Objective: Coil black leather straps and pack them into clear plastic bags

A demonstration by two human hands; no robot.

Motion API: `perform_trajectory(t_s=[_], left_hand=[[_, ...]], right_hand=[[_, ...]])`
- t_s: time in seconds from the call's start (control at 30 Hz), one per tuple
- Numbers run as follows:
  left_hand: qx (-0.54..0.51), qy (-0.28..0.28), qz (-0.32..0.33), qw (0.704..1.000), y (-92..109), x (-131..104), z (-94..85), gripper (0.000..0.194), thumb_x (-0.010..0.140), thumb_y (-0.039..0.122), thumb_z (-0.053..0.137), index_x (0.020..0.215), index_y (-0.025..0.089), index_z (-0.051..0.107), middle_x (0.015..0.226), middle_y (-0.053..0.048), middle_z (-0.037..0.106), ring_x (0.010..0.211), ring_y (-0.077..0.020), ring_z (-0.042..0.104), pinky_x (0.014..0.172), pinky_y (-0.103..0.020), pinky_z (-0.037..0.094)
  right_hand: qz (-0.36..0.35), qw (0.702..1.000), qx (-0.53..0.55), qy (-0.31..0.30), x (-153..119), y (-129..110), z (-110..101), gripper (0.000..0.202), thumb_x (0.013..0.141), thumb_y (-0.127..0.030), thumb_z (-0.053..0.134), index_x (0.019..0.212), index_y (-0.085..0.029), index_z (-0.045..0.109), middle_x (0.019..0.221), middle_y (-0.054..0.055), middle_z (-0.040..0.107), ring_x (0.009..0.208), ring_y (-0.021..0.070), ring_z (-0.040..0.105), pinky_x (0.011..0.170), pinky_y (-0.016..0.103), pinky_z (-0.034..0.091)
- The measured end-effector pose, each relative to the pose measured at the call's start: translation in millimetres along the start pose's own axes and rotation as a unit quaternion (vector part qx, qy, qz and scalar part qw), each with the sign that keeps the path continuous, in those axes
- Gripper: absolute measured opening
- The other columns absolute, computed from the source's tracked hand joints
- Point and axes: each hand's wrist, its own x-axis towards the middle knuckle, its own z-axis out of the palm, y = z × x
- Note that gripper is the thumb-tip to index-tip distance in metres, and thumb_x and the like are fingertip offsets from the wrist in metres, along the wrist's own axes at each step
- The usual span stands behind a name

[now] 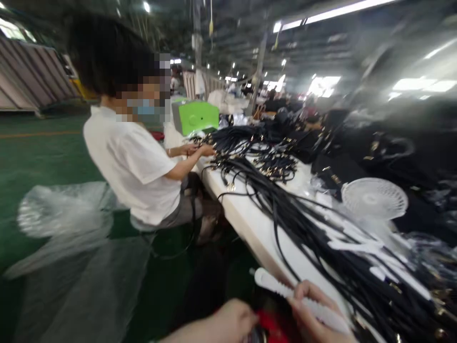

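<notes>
At the bottom right, my right hand [316,309] grips a white ridged stick-like tool [274,283], its narrow tip pointing up and left. Curled fingers show on my left hand [235,318], low in the middle. Something dark with a metallic glint [260,335] lies against that hand, too blurred to name. Between and below the two hands is a red thing [273,328], partly cut off by the frame. Just beyond my right hand, long black straps [285,209] with gold-coloured metal ends run along the white table [243,214].
A co-worker in a white shirt [132,157] sits at the table's left side, handling straps. A green box [198,116] stands farther back. On the right are a white round fan [374,197] and dark piled goods [357,138]. Clear plastic sheeting [82,257] lies on the floor.
</notes>
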Motion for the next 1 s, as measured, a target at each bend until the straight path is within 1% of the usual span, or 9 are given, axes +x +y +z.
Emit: perform_trajectory(t_s=[0.07, 0.13, 0.2, 0.3, 0.43, 0.53, 0.77, 0.87, 1.0], left_hand=[[0.039, -0.006, -0.038, 0.999, -16.0, 3.6, 3.8, 0.017, 0.089, 0.027, 0.063, 0.086, 0.015, 0.074, 0.076, 0.000, 0.067, 0.075, -0.0145, 0.060, 0.074, -0.026, 0.050], [0.034, 0.001, -0.064, 0.997, -30.1, 8.9, 6.2, 0.023, 0.090, 0.029, 0.059, 0.093, 0.015, 0.076, 0.070, 0.001, 0.065, 0.064, -0.0129, 0.055, 0.064, -0.025, 0.047], [0.028, -0.045, -0.050, 0.997, -38.4, 13.8, 6.4, 0.026, 0.088, 0.031, 0.059, 0.100, 0.015, 0.076, 0.072, 0.000, 0.067, 0.061, -0.0122, 0.053, 0.062, -0.024, 0.044], [0.034, -0.067, -0.016, 0.997, -38.5, 16.2, 4.6, 0.037, 0.092, 0.041, 0.054, 0.102, 0.013, 0.076, 0.075, -0.002, 0.069, 0.063, -0.0128, 0.055, 0.061, -0.023, 0.043], [0.084, -0.052, 0.027, 0.995, -32.2, 13.8, 3.5, 0.042, 0.095, 0.046, 0.047, 0.100, 0.015, 0.076, 0.076, -0.002, 0.071, 0.067, -0.0133, 0.058, 0.064, -0.022, 0.043], [0.106, -0.045, 0.045, 0.992, -30.9, 13.0, 4.3, 0.042, 0.097, 0.044, 0.045, 0.101, 0.016, 0.076, 0.084, -0.004, 0.074, 0.073, -0.0148, 0.062, 0.066, -0.022, 0.044], [0.136, -0.039, 0.060, 0.988, -33.0, 13.4, 5.2, 0.041, 0.097, 0.044, 0.045, 0.103, 0.017, 0.076, 0.096, -0.005, 0.076, 0.084, -0.0172, 0.066, 0.071, -0.023, 0.046], [0.142, -0.041, 0.055, 0.987, -33.8, 13.8, 5.1, 0.042, 0.097, 0.045, 0.045, 0.104, 0.018, 0.076, 0.096, -0.004, 0.076, 0.084, -0.0172, 0.067, 0.069, -0.023, 0.045], [0.164, -0.036, 0.058, 0.984, -33.9, 15.9, 5.6, 0.040, 0.097, 0.044, 0.046, 0.102, 0.019, 0.076, 0.098, -0.004, 0.076, 0.087, -0.0173, 0.067, 0.070, -0.023, 0.044]], right_hand=[[0.000, 0.998, -0.056, -0.015, -16.1, -6.1, 0.9, 0.037, 0.085, -0.058, 0.064, 0.089, -0.021, 0.063, 0.066, 0.001, 0.064, 0.060, 0.0155, 0.059, 0.055, 0.025, 0.047], [0.011, 0.993, -0.112, -0.043, -24.1, -13.0, -0.5, 0.036, 0.089, -0.053, 0.061, 0.108, -0.023, 0.065, 0.073, 0.003, 0.069, 0.064, 0.0175, 0.063, 0.058, 0.025, 0.051], [0.009, 0.982, -0.160, -0.105, -28.3, -17.8, -1.8, 0.032, 0.090, -0.049, 0.059, 0.108, -0.023, 0.066, 0.082, 0.004, 0.072, 0.070, 0.0192, 0.067, 0.060, 0.024, 0.053], [-0.005, 0.960, -0.221, -0.172, -35.6, -20.8, -2.4, 0.024, 0.092, -0.045, 0.057, 0.098, -0.024, 0.067, 0.088, 0.004, 0.073, 0.076, 0.0189, 0.070, 0.061, 0.022, 0.054], [-0.035, 0.947, -0.273, -0.165, -39.5, -22.8, -0.5, 0.022, 0.092, -0.043, 0.055, 0.090, -0.025, 0.068, 0.079, 0.001, 0.073, 0.066, 0.0163, 0.069, 0.053, 0.020, 0.052], [-0.048, 0.941, -0.290, -0.168, -36.1, -29.8, 6.5, 0.021, 0.091, -0.040, 0.054, 0.085, -0.026, 0.068, 0.072, -0.001, 0.072, 0.055, 0.0144, 0.067, 0.045, 0.020, 0.049], [-0.107, 0.928, -0.338, -0.112, -41.0, -42.8, 25.3, 0.016, 0.088, -0.038, 0.055, 0.079, -0.029, 0.065, 0.068, -0.005, 0.073, 0.050, 0.0127, 0.068, 0.043, 0.019, 0.047], [-0.133, 0.914, -0.364, -0.116, -44.2, -40.8, 24.4, 0.014, 0.090, -0.037, 0.054, 0.083, -0.030, 0.064, 0.069, -0.005, 0.073, 0.051, 0.0141, 0.070, 0.044, 0.021, 0.048], [-0.153, 0.894, -0.397, -0.143, -47.6, -43.4, 25.2, 0.017, 0.090, -0.037, 0.053, 0.079, -0.029, 0.062, 0.059, -0.003, 0.069, 0.046, 0.0174, 0.066, 0.043, 0.024, 0.048]])
